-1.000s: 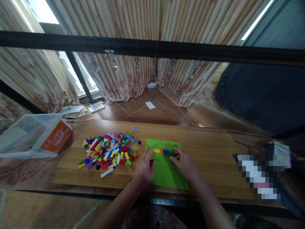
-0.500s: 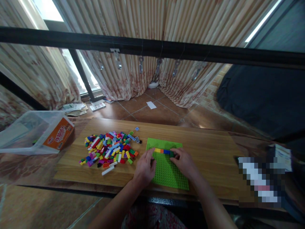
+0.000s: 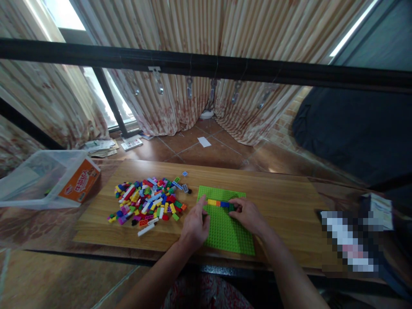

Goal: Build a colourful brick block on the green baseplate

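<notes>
A row of toy bricks (image 3: 216,203), yellow, orange, blue and dark green from left to right, lies across the upper part of a lime-green studded baseplate (image 3: 227,238). At the right end, my right hand (image 3: 247,213) has its fingers and thumb closed on the dark green brick (image 3: 231,207). My left hand (image 3: 195,224) rests over the plate's left edge, with the index finger stretched toward the yellow end of the row and the thumb held apart. Nothing shows in that hand. The undersides of my fingers are hidden.
A heap of mixed bricks (image 3: 151,199) covers the left of the wooden board (image 3: 277,214). Beyond it stands a clear plastic box (image 3: 41,178) with an orange label. A black bar (image 3: 206,62) crosses above. At the right lies a blurred-out item (image 3: 349,242).
My left index finger has drawn slightly left, off the row's yellow end. My right hand stays at the dark green brick, its fingertips shifted slightly left.
</notes>
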Demonstrator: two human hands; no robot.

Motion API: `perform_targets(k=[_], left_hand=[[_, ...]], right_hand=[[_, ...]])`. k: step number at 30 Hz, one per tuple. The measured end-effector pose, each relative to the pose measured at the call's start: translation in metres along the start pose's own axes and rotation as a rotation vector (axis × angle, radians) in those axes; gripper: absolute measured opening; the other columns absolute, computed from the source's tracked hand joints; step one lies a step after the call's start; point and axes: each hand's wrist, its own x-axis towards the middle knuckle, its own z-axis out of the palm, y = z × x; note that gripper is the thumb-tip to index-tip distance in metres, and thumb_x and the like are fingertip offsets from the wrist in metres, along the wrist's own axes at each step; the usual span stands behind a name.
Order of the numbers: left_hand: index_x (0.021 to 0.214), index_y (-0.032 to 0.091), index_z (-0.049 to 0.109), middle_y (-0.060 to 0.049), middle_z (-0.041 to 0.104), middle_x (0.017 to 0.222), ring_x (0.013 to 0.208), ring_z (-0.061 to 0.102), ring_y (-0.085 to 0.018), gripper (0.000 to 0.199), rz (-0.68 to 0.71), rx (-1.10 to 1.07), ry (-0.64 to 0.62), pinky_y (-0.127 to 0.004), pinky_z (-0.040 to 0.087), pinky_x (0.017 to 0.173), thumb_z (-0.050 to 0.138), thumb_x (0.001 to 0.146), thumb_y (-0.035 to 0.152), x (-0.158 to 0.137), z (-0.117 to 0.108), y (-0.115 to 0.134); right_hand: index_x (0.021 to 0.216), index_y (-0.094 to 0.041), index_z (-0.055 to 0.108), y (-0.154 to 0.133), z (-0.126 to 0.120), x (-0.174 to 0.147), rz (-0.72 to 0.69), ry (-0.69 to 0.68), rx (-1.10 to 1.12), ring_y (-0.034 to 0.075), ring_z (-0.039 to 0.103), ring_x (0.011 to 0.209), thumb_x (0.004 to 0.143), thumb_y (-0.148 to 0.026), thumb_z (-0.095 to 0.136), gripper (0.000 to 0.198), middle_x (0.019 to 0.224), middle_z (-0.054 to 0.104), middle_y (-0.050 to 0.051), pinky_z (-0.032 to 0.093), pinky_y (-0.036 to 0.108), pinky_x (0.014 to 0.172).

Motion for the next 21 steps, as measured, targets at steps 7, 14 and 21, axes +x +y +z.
perform_targets(k=[7,14,21], left_hand=[[0.142,0.014,0.025,-0.011,0.062,0.116,0.090,0.062,-0.018,0.066,0.029,0.028,0.005,-0.036,0.052,0.087,0.048,0.081,0.011,-0.0010,0.0021,-0.0037],[0.142,0.012,0.026,-0.013,0.061,0.117,0.089,0.062,-0.018,0.064,0.037,0.035,0.014,-0.036,0.052,0.086,0.047,0.081,0.011,-0.0013,0.0027,-0.0039],[0.142,0.014,0.025,-0.011,0.062,0.115,0.089,0.062,-0.018,0.064,0.017,0.033,0.013,-0.036,0.052,0.087,0.047,0.082,0.012,-0.0010,0.0024,-0.0023]], right_hand=[[0.098,-0.020,0.070,-0.0020,-0.0004,-0.0003,0.003,0.004,0.011,0.012,0.052,0.065,0.065,-0.020,0.068,0.032,0.076,0.057,-0.001,0.043,0.027,0.064],[0.098,-0.020,0.069,0.0004,0.0009,0.0004,0.004,-0.002,0.021,0.012,0.051,0.064,0.066,-0.019,0.068,0.033,0.077,0.056,-0.001,0.043,0.027,0.064],[0.097,-0.021,0.069,0.0025,0.0020,-0.0005,-0.019,0.010,0.040,0.011,0.052,0.063,0.066,-0.019,0.068,0.031,0.077,0.056,-0.002,0.044,0.026,0.063]])
